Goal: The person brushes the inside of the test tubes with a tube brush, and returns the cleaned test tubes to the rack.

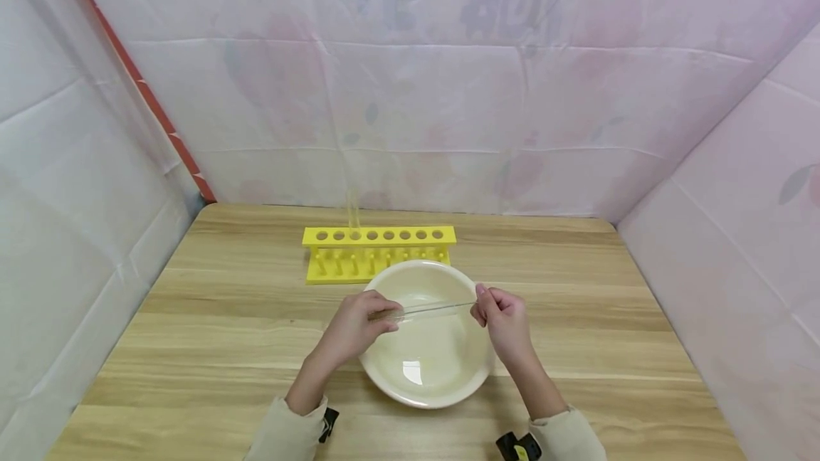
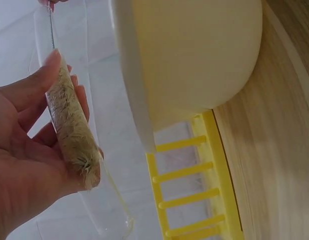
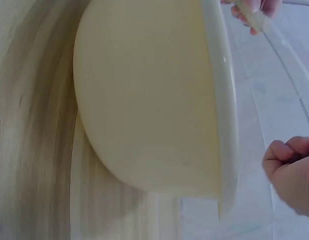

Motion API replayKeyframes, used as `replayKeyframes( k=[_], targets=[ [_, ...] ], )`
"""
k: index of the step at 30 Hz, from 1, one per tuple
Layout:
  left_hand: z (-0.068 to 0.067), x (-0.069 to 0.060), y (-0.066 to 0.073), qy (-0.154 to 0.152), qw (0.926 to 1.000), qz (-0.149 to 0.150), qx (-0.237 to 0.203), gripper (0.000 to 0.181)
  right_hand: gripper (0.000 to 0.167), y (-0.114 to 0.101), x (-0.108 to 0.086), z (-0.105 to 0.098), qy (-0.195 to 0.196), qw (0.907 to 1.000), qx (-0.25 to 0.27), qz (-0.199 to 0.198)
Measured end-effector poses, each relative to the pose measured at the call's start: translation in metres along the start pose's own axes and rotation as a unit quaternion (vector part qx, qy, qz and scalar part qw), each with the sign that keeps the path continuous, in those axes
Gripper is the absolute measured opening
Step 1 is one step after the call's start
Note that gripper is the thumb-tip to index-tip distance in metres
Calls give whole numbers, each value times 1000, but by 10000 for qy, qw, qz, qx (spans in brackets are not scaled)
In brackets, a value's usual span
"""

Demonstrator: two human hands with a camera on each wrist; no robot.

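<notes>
Pale sheeting w/ faded floral print (image 1: 416,105) walls in a light wood-grain table (image 1: 211,319); red strip (image 1: 144,91) at back L. Toward the back sits a yellow test-tube rack w/ round holes & upright pegs (image 1: 380,242), a clear upright tube (image 1: 354,213) in one hole. A round, glossy cream bowl (image 1: 428,403) stands in front, blocking the rack's near R corner.

Person's L hand (image 1: 357,322) is clamped round a clear, smooth, slim tube (image 2: 105,212), held tilted above the bowl; R hand (image 1: 509,322), apart from L, pinches the outer end of a thin twisted-metal wire (image 2: 51,35). Wire runs into the tube to a fuzzy off-white cylindrical bristle head (image 2: 69,115), which is inside, approx. where L fingers grip.

Hard to see: head view mostly hides the bristles behind L hand; tube edges nearly vanish vs. pale bg; R fingertips cut off in R wrist view; sheet lettering too blurred to read. Beige sleeves (image 1: 570,436) & black wrist devices (image 1: 329,424) partly in frame; bright glare patch in bowl, can't tell if liquid's there.
</notes>
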State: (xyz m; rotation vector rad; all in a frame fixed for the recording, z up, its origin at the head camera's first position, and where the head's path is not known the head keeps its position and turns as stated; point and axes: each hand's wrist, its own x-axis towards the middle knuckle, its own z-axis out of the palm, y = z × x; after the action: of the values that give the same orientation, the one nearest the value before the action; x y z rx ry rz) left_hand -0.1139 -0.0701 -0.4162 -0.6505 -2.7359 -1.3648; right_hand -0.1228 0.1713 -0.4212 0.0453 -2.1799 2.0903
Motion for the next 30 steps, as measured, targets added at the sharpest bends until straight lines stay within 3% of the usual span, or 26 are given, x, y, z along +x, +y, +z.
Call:
replayKeyframes(
  k=[3, 6, 9, 12, 17, 22, 26, 30],
  targets=[
    [1, -1, 0, 122, 9995, 83, 266, 22, 46, -2, 1, 1, 58, 9972, 453, 585],
    [2, -2, 1, 266, 9984, 137, 484, 23, 46, -5, 2, 2, 166, 9883, 1011, 1129],
    [2, -2, 1, 308, 9976, 169, 596, 23, 47, -7, 3, 2, 228, 9816, 1288, 1389],
    [1, -3, 0, 215, 9985, 118, 493, 23, 47, -7, 2, 1, 183, 9872, 1053, 1185],
    [-3, -4, -5, 69, 10000, 6, 31, 23, 45, -3, 0, -3, 116, 9998, 30, 154],
    [-6, -5, -9, -24, 9998, -67, -201, 22, 46, -3, -1, -6, 100, 9987, 81, -502],
    [-6, -5, -8, 95, 9999, -15, -37, 22, 47, -2, 0, -8, 124, 9990, 147, -407],
    [-4, -5, -5, 241, 9995, 45, 210, 23, 47, -2, 2, -11, 216, 9982, 440, 335]
  ],
)
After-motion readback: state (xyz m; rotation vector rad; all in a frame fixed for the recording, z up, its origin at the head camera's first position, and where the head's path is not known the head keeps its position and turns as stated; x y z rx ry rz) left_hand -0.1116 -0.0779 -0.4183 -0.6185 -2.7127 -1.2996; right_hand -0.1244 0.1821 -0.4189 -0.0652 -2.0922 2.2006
